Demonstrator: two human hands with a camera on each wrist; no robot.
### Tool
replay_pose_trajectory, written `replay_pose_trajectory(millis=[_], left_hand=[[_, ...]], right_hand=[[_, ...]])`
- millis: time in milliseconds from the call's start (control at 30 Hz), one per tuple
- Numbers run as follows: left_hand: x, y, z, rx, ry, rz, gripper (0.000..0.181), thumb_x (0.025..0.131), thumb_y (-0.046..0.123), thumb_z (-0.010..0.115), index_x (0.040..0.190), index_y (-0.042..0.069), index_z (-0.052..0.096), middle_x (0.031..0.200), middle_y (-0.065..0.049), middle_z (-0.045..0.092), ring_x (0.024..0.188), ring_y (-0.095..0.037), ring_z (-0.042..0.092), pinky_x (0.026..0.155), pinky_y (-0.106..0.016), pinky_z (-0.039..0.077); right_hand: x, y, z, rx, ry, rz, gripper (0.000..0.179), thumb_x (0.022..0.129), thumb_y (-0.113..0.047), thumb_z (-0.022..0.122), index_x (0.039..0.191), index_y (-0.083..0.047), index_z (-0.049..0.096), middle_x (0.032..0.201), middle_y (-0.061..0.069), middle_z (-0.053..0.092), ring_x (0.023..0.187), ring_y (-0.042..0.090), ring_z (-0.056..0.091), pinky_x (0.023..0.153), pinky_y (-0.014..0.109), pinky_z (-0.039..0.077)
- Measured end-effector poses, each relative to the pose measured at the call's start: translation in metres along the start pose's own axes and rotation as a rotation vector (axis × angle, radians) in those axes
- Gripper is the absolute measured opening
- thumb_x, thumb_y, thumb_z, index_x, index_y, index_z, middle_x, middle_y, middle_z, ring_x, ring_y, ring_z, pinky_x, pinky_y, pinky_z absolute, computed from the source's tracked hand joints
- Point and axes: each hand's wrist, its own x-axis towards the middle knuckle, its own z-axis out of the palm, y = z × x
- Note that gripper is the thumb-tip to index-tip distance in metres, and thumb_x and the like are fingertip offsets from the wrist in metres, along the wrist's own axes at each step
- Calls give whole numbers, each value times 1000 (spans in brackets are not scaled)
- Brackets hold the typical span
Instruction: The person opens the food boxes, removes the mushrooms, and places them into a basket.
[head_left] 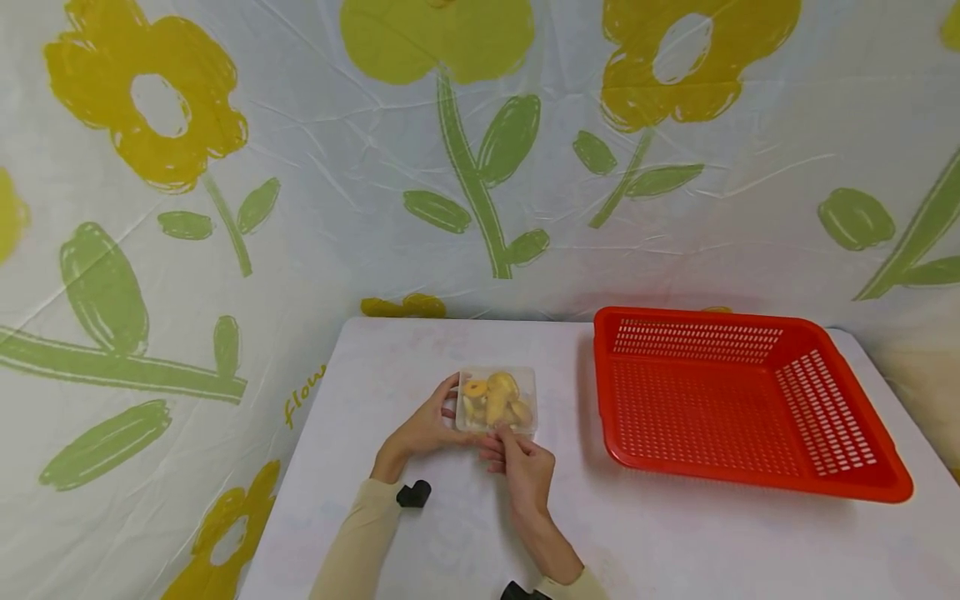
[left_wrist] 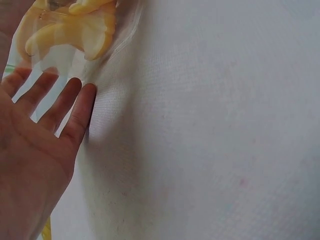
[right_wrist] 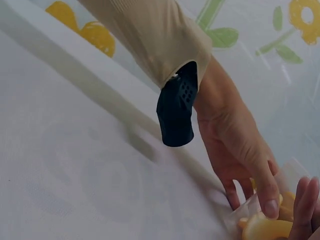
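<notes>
A clear plastic box [head_left: 527,377] holds several yellow pieces [head_left: 476,388], some curved, on the white table. My left hand [head_left: 426,429] grips the box from the left, with its thumb along the near side and its fingers spread on the far left side. In the left wrist view the fingers [left_wrist: 64,107] lie against the clear wall. My right hand [head_left: 531,475] is at the near side, with thumb and forefinger pinching the near end of a large yellow piece [head_left: 501,392] on top. Its other fingers are bent beside the left thumb. In the right wrist view, two fingertips [right_wrist: 303,200] rise beside the box.
A large red plastic basket [head_left: 705,471] with perforated walls stands on the right of the table [head_left: 450,533]. A white cloth [head_left: 315,150] printed with yellow flowers hangs behind and to the left. Black bands [head_left: 414,494] sit at both wrists.
</notes>
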Motion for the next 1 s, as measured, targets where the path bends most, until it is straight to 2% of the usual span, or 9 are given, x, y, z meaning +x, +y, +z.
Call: replay_pose_trajectory(millis=[133, 467, 600, 800, 900, 1000], left_hand=[[2, -2, 1, -5, -2, 15, 110, 77, 14, 93, 162, 18, 24, 150, -13, 44, 117, -27, 55, 96, -38, 49], [3, 1, 3, -25, -7, 15, 111, 76, 17, 94, 162, 19, 24, 147, -13, 46, 112, -27, 57, 94, -39, 51], [2, 0, 2, -10, -3, 10, 111, 76, 17, 93, 162, 18, 23, 146, -13, 47, 112, -27, 57, 94, -38, 50], [1, 0, 1, 13, -12, 10, 110, 79, 15, 90, 163, 15, 19, 146, -16, 48, 115, -27, 57, 96, -38, 49], [1, -1, 1, 6, -14, 19, 109, 79, 16, 91, 163, 17, 20, 142, -16, 50, 114, -28, 57, 96, -38, 50], [0, -2, 1, 2, -9, 13, 110, 78, 19, 92, 163, 18, 22, 143, -15, 49, 112, -26, 57, 94, -37, 50]], right_hand=[[0, 2, 1, 3, 19, -40, 32, 97, -19, 74, 95, 13, 75, 80, 19, 75, 61, 16, 73, 51, 24, 56], [1, 5, 2, -14, 57, -90, 29, 96, -17, 73, 90, 11, 75, 78, 20, 75, 60, 19, 73, 50, 26, 56], [-1, 1, 0, -42, 15, -29, 32, 98, -22, 71, 94, 9, 75, 82, 18, 76, 63, 20, 74, 53, 27, 58], [-6, -16, -5, -119, -113, 104, 45, 102, -35, 64, 108, 9, 70, 97, 20, 76, 69, 22, 76, 62, 30, 61], [-7, -21, -6, -130, -143, 113, 47, 103, -36, 63, 111, 10, 69, 98, 20, 76, 70, 20, 76, 63, 30, 61], [-5, -16, -5, -109, -123, 92, 45, 102, -34, 65, 110, 10, 72, 93, 16, 77, 68, 15, 75, 62, 27, 60]])
